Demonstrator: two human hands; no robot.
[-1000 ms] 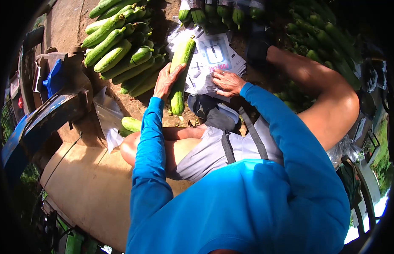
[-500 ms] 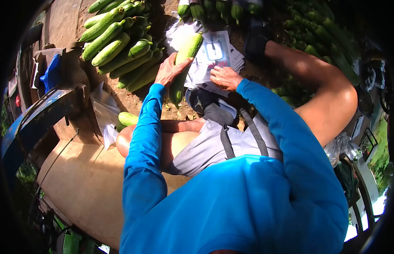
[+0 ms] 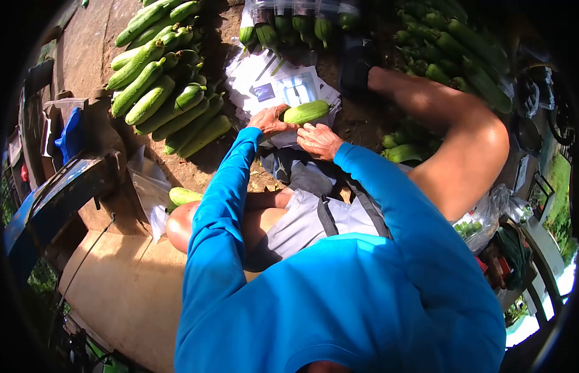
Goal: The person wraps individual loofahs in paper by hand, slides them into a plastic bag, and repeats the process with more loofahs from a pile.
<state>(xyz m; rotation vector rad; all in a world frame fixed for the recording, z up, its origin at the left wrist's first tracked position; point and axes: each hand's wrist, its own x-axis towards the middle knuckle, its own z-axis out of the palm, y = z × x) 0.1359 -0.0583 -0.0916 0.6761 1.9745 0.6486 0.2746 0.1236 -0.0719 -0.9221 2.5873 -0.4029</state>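
A large green cucumber (image 3: 306,112) lies crosswise over a pile of printed paper sheets (image 3: 271,87). My left hand (image 3: 271,121) is closed around its left end, so that end is hidden. Just below the cucumber is my right hand (image 3: 320,140), its fingers curled together close to the cucumber's underside. Whether those fingers pinch a paper edge or only press against the cucumber cannot be made out.
Many cucumbers are stacked at the left (image 3: 156,93), with more in shade at the right (image 3: 451,50). Wrapped cucumbers (image 3: 292,25) stand beyond the papers. A plastic bag (image 3: 149,186) and a single cucumber (image 3: 184,196) lie by my left knee.
The cucumber has turned from pointing away from me to lying crosswise. My left hand has shifted right with it, and my right hand has come in close beneath it. The view has shifted slightly.
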